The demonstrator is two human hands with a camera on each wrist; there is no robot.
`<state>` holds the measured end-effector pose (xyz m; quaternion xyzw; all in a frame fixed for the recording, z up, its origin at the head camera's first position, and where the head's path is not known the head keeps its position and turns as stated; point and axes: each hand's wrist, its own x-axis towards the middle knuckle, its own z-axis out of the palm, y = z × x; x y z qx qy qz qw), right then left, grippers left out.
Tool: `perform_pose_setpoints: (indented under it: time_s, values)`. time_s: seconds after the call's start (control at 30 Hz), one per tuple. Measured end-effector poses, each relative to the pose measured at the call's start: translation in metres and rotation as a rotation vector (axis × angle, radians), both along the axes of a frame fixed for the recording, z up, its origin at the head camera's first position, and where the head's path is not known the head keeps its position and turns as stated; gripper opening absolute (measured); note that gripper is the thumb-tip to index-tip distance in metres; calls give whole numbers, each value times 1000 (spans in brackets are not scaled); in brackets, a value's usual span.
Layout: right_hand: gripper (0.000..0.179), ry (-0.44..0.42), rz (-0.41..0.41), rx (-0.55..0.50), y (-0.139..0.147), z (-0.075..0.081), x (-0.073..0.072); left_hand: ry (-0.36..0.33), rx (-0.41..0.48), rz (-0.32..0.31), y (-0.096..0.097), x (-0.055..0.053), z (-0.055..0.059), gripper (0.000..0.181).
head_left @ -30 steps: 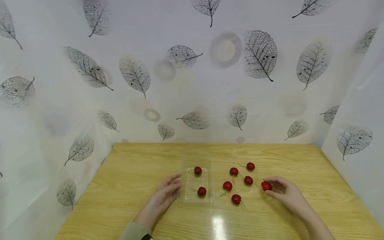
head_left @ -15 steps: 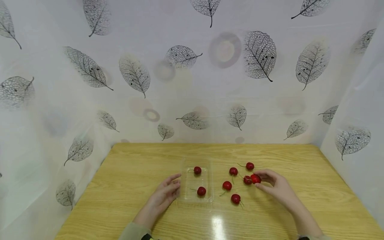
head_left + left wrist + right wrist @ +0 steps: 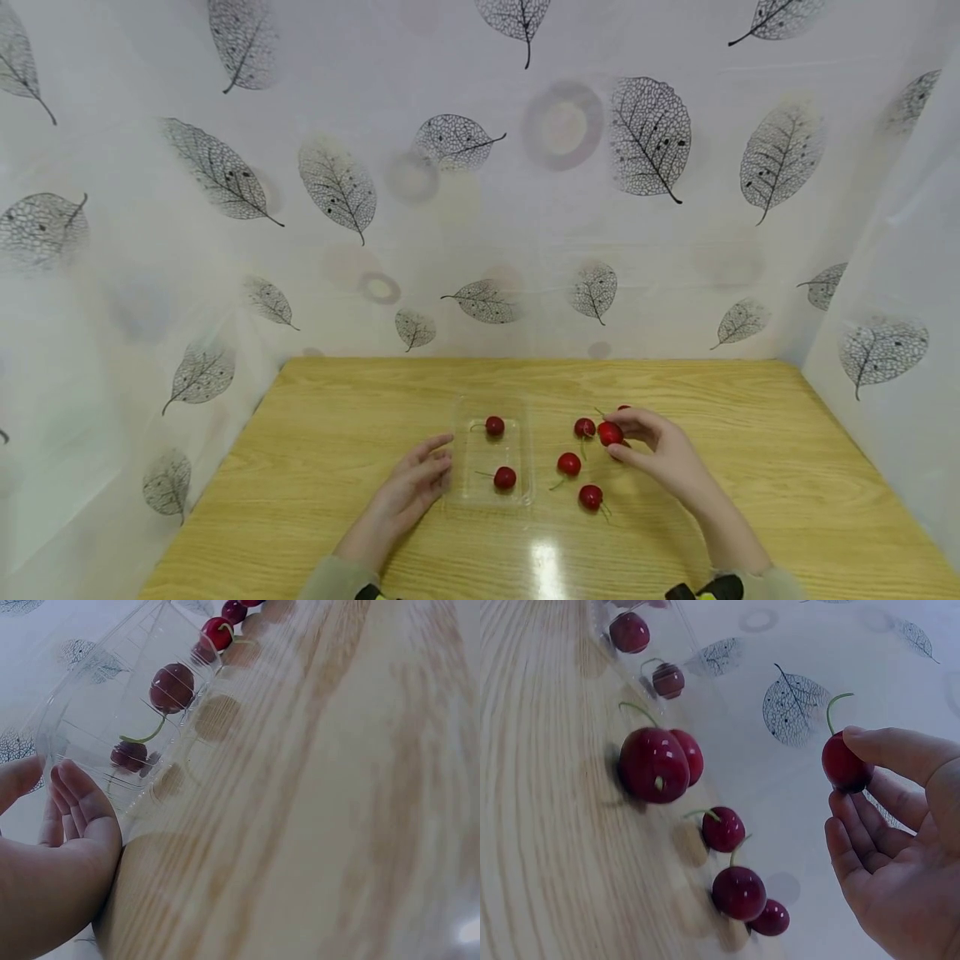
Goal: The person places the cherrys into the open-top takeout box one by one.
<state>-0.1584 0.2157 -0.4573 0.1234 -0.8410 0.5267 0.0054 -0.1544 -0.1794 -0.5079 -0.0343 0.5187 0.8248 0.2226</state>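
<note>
In the head view, my right hand pinches a red cherry between thumb and fingers, above other cherries. The right wrist view shows the held cherry's green stem pointing up. My left hand lies by the left wall of a clear plastic box, fingers loosely bent with fingertips right at the wall. Inside the box are two cherries, one at the back and one at the front. In the left wrist view, these cherries show through the clear wall.
Between box and right hand, several cherries lie on the wooden table, among them a left one and a front one. My right hand partly hides two others. A leaf-patterned sheet surrounds the table at back and sides.
My right hand has carried the cherry leftward and a little toward the back, from the right of the loose cherries to over them. The left hand and box have stayed still.
</note>
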Motion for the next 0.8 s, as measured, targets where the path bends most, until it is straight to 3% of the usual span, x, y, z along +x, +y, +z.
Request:
perform_pose_setpoints:
  time_s: [0.4, 0.8]
  values:
    - [39, 9, 62, -47, -27, 9, -7, -10, 3, 10, 1, -1, -1, 47]
    - [40, 21, 132, -23, -51, 11, -15, -7, 7, 5, 0, -1, -1, 48]
